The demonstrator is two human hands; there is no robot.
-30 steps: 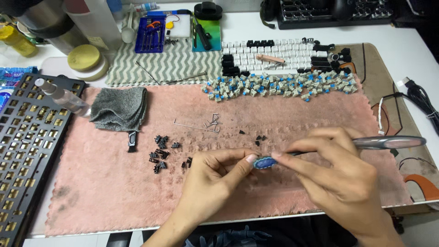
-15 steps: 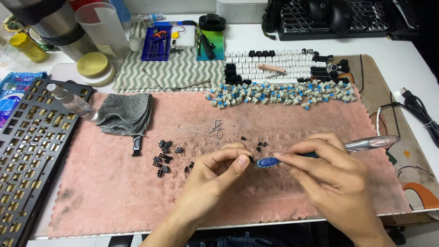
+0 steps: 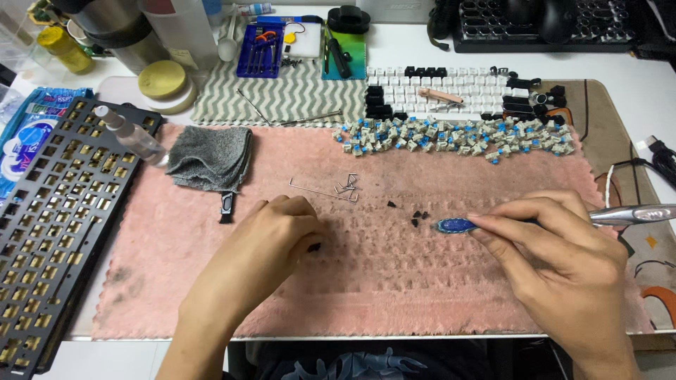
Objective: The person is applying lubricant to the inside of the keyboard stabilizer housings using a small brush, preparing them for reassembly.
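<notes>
Small blue-headed brush (image 3: 456, 225) on a silver handle, held low over the pink fleece mat (image 3: 394, 295).

Brush head sits right of the mat's middle, pinched near its neck between thumb and fingertips of the right hand (image 3: 556, 260), the silver handle running out past the knuckles to the right. Just left of the bristles lie a few tiny black parts (image 3: 420, 217) on the fleece. The left hand (image 3: 271, 243) rests palm down on the mat, well apart from the brush, fingers curled over a small pile of black pieces (image 3: 315, 247); whether it grips any I cannot tell. Bent wire stabilizer bars (image 3: 338, 190) lie above it. A folded grey cloth (image 3: 211, 156) sits at the mat's upper left, beside a black keyboard plate (image 3: 49, 232). A heap of blue-stemmed key switches (image 3: 451, 135) lines the mat's top edge, with white and black keycaps (image 3: 451, 98) behind.
</notes>
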